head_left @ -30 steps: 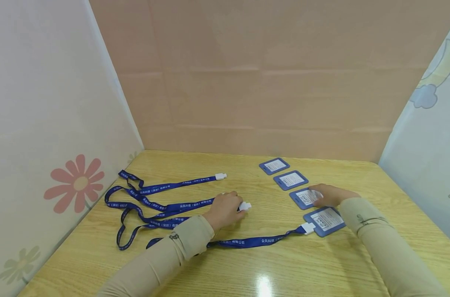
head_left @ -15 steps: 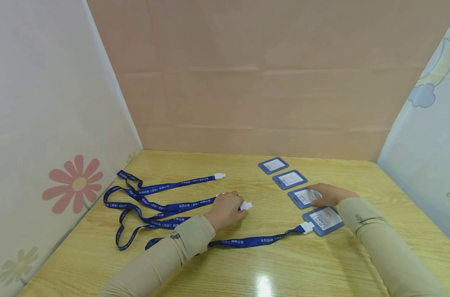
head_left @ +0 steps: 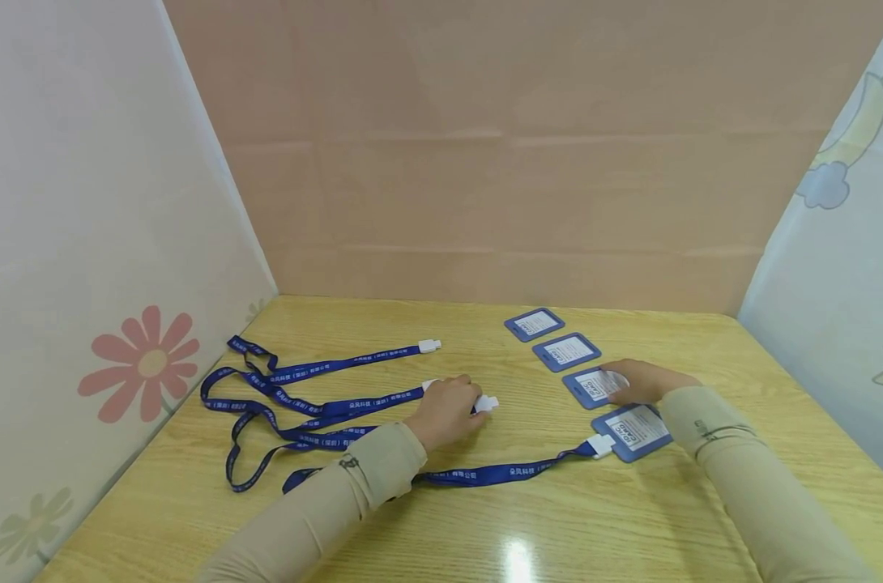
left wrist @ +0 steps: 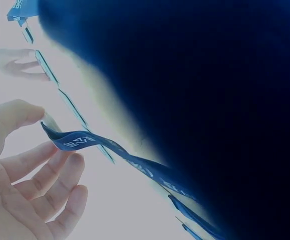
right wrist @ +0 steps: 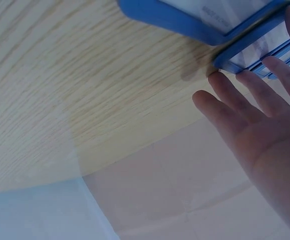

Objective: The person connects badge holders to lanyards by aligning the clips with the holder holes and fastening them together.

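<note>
My left hand (head_left: 449, 411) pinches a blue lanyard (left wrist: 79, 140) near its white clip (head_left: 488, 403), thumb on one side and fingers on the other. My right hand (head_left: 641, 380) grips the right end of a blue-framed badge holder (head_left: 586, 385), covering part of its card. In the right wrist view the fingers (right wrist: 225, 95) lie at the edge of that holder. Nearer me, another badge holder (head_left: 640, 437) meets the white clip (head_left: 600, 444) of a lanyard (head_left: 500, 474) that runs back under my left sleeve.
Two more badge holders (head_left: 534, 324) (head_left: 566, 351) lie in a slanting row behind. On the left, a lanyard with a white clip (head_left: 429, 346) and several looped straps (head_left: 259, 405) spread over the wooden table (head_left: 558, 534). Cloth walls (head_left: 522, 186) enclose the back and sides.
The view has shifted slightly. Both hands keep their hold with almost no movement; the left has edged a little to the right with the clip.
</note>
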Available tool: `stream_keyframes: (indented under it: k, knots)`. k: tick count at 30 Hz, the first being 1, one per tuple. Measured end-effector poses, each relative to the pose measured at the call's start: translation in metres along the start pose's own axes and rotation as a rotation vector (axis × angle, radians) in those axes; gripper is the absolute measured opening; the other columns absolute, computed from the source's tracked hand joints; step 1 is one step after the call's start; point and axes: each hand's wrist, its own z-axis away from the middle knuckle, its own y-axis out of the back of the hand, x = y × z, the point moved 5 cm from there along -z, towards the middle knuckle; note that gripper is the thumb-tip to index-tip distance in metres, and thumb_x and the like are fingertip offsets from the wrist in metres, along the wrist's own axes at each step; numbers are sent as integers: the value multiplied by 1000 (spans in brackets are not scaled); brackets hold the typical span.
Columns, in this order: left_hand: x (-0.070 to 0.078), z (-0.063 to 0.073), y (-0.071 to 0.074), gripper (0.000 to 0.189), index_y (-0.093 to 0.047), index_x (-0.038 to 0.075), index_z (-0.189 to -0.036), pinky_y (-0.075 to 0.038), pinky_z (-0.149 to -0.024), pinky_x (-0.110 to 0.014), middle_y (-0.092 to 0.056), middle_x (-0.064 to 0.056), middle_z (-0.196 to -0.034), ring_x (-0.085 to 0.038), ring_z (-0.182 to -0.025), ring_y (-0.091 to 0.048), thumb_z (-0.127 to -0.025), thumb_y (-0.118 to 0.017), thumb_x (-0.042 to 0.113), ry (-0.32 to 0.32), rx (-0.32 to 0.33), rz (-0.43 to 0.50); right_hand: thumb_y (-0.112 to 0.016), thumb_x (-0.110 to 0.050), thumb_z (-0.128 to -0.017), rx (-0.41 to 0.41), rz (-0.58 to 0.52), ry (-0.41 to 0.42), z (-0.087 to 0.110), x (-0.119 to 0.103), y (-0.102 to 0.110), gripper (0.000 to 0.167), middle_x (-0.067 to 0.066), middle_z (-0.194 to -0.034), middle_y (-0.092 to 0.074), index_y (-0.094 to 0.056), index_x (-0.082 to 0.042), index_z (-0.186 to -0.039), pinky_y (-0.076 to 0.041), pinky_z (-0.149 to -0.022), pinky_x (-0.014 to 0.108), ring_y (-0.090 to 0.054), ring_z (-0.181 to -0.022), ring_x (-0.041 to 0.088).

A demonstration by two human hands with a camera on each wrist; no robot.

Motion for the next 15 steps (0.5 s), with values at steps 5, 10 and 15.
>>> stream_keyframes:
  k: [5,10,15]
  knots:
    - [3,-3,-1,29,-69,11,-101,-45,-65,-25,-65,-1,-85,-10,-68,-54,-87,-63,36,-12,3,-19,-64,-27,-87,-10,-7,-22,0,1,-1,63,34,-138,-37,-40,2,-137,-28,-101,64,-32,-127,54]
    - [7,-5,0,29,-69,11,-100,-45,-64,-25,-65,-1,-85,-10,-69,-55,-87,-63,36,-19,0,-15,-63,-25,-87,-5,-7,-15,0,1,0,62,34,-138,-38,-40,3,-137,-28,-102,64,-33,-126,54]
    - [10,-7,0,29,-69,11,-101,-47,-65,-25,-66,-2,-85,-11,-70,-58,-88,-63,36,-30,14,-17,-64,-25,-86,1,2,1,1,0,1,62,34,-137,-39,-41,3,-136,-29,-101,63,-34,-125,54]
